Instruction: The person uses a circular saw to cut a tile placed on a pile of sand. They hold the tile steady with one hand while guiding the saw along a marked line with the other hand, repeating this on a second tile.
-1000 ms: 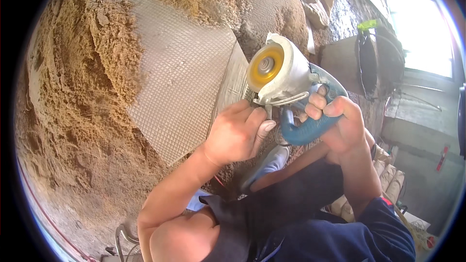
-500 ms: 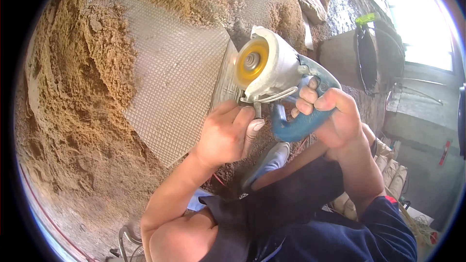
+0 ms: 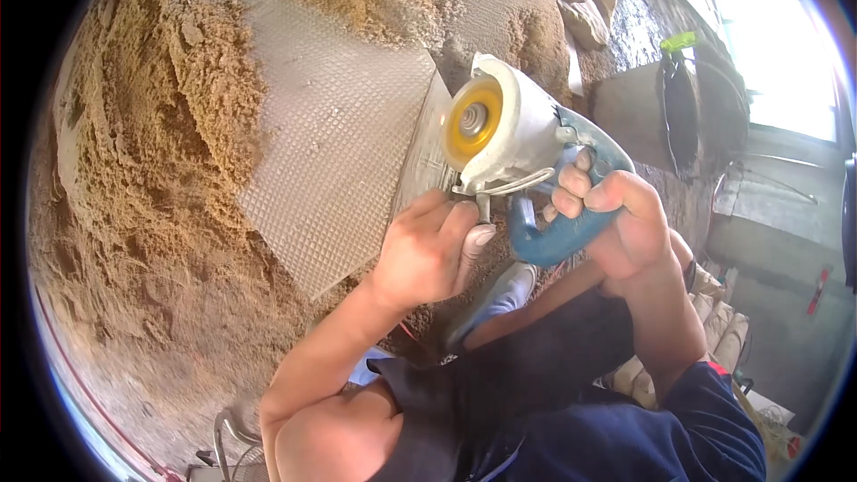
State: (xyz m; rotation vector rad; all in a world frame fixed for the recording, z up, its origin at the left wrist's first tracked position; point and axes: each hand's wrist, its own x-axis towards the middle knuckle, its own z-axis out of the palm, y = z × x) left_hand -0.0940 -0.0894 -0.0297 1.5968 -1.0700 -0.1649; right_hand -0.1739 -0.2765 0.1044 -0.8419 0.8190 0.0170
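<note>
The right hand [image 3: 632, 230] wraps the blue handle [image 3: 555, 243] of a power saw [image 3: 546, 145], toward two o'clock from the view's centre. The left hand [image 3: 428, 250] pinches a metal tab [image 3: 483, 206] below its white guard [image 3: 518, 116]; a gridded slab [image 3: 335, 143] lies toward ten o'clock.

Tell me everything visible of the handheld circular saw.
The handheld circular saw has a blue, plastic-looking handle, a rounded, whitish, dusty-looking guard and a yellow hub with a metal centre. It's tilted, hub facing left, beside the textured slab's edge. The right hand grips the handle; the left hand holds below the guard. Spinning: can't tell.
</note>
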